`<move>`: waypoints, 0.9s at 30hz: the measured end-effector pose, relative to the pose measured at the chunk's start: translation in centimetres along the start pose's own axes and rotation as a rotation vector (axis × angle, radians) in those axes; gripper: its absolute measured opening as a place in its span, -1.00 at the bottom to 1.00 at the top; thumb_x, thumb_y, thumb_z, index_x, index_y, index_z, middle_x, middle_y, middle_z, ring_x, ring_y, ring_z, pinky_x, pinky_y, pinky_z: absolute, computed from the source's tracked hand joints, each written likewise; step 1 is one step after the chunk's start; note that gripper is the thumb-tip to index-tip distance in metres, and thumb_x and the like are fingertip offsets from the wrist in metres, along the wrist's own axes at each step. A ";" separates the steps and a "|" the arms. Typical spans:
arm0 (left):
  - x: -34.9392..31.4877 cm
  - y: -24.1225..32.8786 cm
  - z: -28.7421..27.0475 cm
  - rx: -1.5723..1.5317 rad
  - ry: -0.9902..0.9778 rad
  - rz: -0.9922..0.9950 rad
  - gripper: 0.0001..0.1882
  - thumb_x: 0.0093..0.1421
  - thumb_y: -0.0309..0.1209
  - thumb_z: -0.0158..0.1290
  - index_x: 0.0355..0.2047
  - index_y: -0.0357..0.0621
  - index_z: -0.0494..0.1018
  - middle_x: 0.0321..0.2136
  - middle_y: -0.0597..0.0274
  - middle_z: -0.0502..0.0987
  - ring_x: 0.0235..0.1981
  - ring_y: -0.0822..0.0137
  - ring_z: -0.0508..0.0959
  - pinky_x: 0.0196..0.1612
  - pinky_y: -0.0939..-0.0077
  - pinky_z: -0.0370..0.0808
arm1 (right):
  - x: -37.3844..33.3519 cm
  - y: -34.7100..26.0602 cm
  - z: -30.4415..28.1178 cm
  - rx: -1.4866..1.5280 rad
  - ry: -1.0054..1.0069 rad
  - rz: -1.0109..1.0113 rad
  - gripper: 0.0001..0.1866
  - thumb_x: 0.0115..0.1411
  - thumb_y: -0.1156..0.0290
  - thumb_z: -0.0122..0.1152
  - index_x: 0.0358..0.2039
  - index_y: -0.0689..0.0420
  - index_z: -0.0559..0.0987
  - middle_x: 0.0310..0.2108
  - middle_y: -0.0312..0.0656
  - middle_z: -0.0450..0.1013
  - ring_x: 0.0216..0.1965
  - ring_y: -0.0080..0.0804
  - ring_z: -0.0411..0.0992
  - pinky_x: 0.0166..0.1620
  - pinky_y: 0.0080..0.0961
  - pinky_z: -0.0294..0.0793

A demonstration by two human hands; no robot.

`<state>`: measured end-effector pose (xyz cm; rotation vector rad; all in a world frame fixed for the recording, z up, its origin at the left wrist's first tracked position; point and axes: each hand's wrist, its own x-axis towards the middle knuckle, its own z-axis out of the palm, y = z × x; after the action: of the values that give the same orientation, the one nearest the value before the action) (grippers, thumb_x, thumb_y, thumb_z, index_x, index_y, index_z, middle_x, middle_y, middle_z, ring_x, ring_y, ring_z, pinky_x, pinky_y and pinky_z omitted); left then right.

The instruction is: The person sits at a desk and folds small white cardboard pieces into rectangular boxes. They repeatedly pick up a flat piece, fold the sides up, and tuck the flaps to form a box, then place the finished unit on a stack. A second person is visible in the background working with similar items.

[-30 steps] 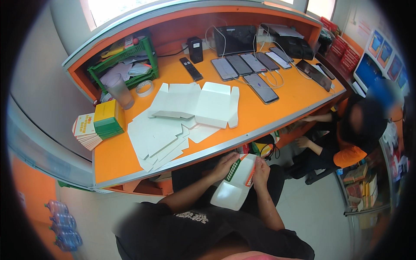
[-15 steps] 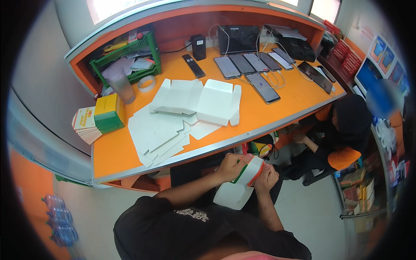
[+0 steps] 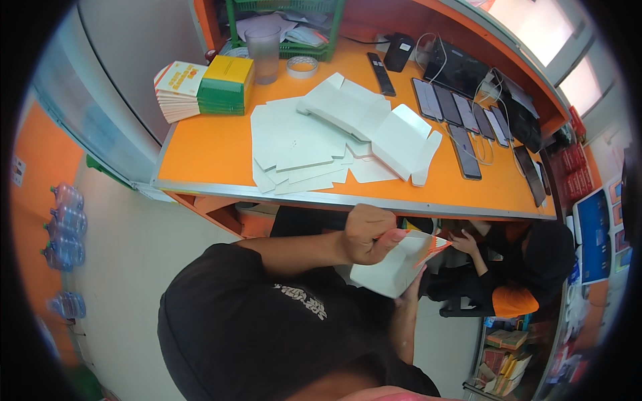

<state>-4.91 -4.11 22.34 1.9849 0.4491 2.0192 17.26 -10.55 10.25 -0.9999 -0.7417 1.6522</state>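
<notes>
A partly folded paper food box (image 3: 394,264), white inside with orange print on one side, is held in front of my body below the desk edge. My left hand (image 3: 370,234) is closed at its upper left edge, fingers curled and thumb lying against the rim. From below and to the right, my right hand (image 3: 410,287) grips the box; most of its fingers are hidden behind it. On the desk lie a stack of flat white box blanks (image 3: 294,144) and, on top, opened-out blanks with raised flaps (image 3: 401,144).
Yellow-green folded boxes (image 3: 224,90), a cup (image 3: 263,57) and a tape roll (image 3: 302,67) stand at the desk's left. Several charging phones (image 3: 461,150) lie on its right. A person in black (image 3: 535,260) sits close by on my right. Water bottles (image 3: 65,227) stand at far left.
The view has swung right. The box has been turned so its white inside faces up. My left hand has curled at its edge, and my right hand has moved underneath.
</notes>
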 end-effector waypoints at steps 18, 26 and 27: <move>15.8 1.3 -35.1 0.155 0.320 -0.643 -0.40 0.34 0.04 -0.07 0.17 -0.18 0.38 -0.01 0.11 0.53 0.04 0.27 0.49 0.12 0.35 0.38 | 13.5 -13.9 36.8 -1.499 -0.596 -1.209 0.15 -0.10 -0.23 0.45 0.42 -0.04 0.12 0.19 0.15 0.21 0.26 0.06 0.19 0.29 -0.18 0.19; 16.9 1.4 -45.0 0.799 0.063 -0.933 -0.42 0.15 0.00 0.16 0.00 -0.23 0.52 -0.28 0.18 0.60 -0.30 0.37 0.52 -0.17 0.51 0.44 | 22.5 -7.8 47.2 -1.501 -0.660 -0.973 0.26 -0.18 -0.38 0.39 0.44 -0.12 0.04 0.31 0.33 0.01 0.38 0.32 -0.08 0.31 0.08 0.14; 16.6 0.9 -45.6 0.827 0.059 -0.917 -0.42 0.14 -0.03 0.18 0.00 -0.26 0.51 -0.29 0.16 0.60 -0.33 0.37 0.52 -0.19 0.49 0.45 | 22.6 -7.4 47.6 -1.540 -0.648 -0.985 0.23 -0.14 -0.37 0.38 0.44 -0.07 0.05 0.28 0.32 0.07 0.36 0.27 -0.02 0.31 0.04 0.14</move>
<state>-50.83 0.50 37.39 1.5187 2.0079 1.3522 -24.59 13.29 32.84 -0.6957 -2.5969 0.2404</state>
